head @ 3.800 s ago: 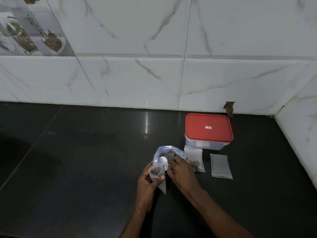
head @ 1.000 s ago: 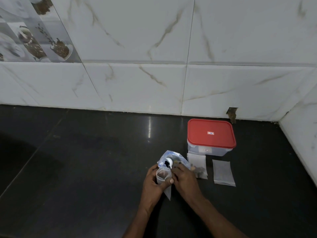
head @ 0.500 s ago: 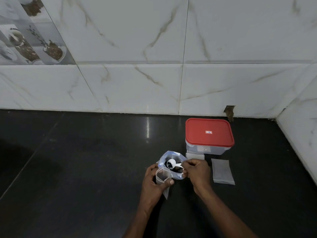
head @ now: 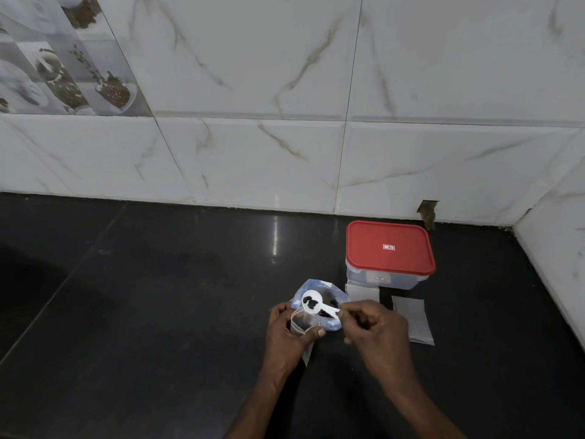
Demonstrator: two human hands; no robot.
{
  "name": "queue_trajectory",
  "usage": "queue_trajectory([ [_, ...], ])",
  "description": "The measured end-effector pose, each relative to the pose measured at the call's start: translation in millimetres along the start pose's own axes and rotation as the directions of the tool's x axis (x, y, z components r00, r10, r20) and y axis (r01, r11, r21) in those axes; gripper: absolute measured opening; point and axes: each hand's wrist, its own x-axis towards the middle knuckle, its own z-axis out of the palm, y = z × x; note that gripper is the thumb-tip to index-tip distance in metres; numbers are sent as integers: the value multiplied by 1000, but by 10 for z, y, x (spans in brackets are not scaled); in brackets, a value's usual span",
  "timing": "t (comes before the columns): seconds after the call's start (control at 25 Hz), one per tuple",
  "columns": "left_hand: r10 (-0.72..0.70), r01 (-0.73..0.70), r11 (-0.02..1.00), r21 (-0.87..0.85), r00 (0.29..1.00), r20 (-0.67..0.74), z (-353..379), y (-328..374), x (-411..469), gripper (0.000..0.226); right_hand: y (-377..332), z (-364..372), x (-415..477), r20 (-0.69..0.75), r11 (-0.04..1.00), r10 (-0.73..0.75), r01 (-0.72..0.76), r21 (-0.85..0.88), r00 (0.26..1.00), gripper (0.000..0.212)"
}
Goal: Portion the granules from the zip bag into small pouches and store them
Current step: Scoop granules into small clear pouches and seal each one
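- A glossy black surface (head: 158, 296) runs back to a white marbled tile wall (head: 285, 90). Two bare hands work at its near right part.
- The left hand (head: 285, 334) grips a small clear plastic pouch (head: 299, 324), curled round it so that its mouth stands open, facing up.
- The right hand (head: 375, 327) pinches the handle end of a white plastic scoop (head: 316, 304).
- The scoop's long axis runs left to right, with the handle at the right hand and the round bowl out to the left, carrying a few dark granules (head: 308, 301).
- The bowl hangs over the open blue-tinted clear zip bag (head: 313, 285), just far of the pouch mouth (the pour likely turns on that short hop toward the near left).
- The zip bag sits between the hands and just beyond them.
- To the right a flat clear pouch (head: 411, 318) lies on the surface. A second flat pouch (head: 362, 291) lies just left of it, in front of a closed clear plastic box with a red lid (head: 388, 248).
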Motion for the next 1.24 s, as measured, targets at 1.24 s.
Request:
queue_trajectory([
  [1.24,-51,45,998,34,981,187,-197,-75,-139,37,625,130,144,140,842,-188,233,-486,972,14],
])
